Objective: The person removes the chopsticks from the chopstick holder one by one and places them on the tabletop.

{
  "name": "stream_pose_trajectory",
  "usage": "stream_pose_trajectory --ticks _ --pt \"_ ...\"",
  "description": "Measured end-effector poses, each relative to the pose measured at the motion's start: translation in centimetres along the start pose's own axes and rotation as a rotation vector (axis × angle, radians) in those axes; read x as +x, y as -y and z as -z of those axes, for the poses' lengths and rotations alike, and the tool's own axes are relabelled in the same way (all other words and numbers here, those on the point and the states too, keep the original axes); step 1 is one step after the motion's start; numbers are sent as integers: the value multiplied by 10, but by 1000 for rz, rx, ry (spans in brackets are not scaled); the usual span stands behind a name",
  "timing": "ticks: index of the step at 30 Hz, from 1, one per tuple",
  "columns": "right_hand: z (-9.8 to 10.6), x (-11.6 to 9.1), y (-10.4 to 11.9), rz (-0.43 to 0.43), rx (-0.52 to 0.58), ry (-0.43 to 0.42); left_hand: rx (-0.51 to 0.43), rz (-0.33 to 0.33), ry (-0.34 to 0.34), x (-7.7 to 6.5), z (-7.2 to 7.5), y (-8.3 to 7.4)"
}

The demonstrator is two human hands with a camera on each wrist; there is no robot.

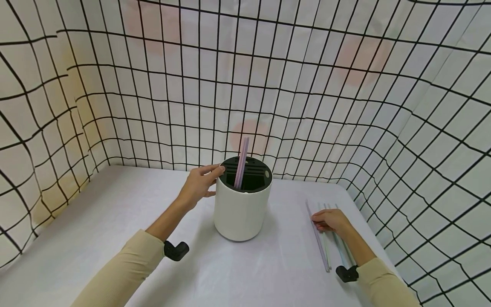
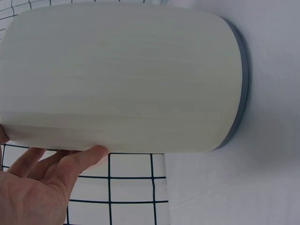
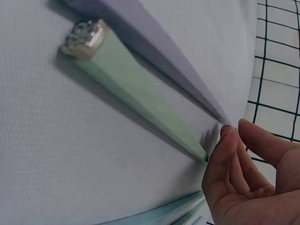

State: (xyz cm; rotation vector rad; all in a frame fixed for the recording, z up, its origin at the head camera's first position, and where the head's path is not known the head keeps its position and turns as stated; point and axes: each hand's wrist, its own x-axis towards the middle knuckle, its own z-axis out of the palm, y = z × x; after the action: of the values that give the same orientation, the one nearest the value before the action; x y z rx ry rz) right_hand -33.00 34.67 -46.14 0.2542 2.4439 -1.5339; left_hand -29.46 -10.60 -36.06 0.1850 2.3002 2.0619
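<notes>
A white cylindrical holder (image 1: 241,217) with a slotted black top (image 1: 253,161) stands upright on the table. Several pale purple chopsticks (image 1: 241,164) lean in its large opening. My left hand (image 1: 199,183) touches the holder's left side and rim, its fingers fairly straight; the left wrist view shows fingertips against the white wall (image 2: 122,79). Off to the right, my right hand (image 1: 331,221) pinches a purple chopstick (image 3: 159,47) between thumb and fingertips near its far end. A green chopstick (image 3: 140,98) with a silver end cap lies beside it. Blue chopsticks (image 3: 164,213) lie below that hand.
Black wire grid panels (image 1: 245,85) with white sheeting behind them enclose the table's back and sides. White cloth (image 1: 268,273) covers the table. Dark wrist mounts (image 1: 176,250) sit on both forearms.
</notes>
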Motion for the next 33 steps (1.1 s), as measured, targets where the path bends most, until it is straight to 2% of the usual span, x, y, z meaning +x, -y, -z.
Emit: stream_pose_trajectory --ticks 7,13,17,22,28,33 --pt "2 -1 5 -28 10 -35 9 13 -4 0 0 0" --pt "1 -7 26 31 9 -7 16 -1 1 0 1 1" --pt "-4 -15 58 114 14 20 15 -12 4 0 2 2" --pt "-15 -32 113 219 32 48 11 -19 7 0 2 3" --pt "-37 -56 176 308 41 76 12 -16 5 0 1 2" --pt "-58 -74 214 367 54 137 1 -18 11 0 0 2"
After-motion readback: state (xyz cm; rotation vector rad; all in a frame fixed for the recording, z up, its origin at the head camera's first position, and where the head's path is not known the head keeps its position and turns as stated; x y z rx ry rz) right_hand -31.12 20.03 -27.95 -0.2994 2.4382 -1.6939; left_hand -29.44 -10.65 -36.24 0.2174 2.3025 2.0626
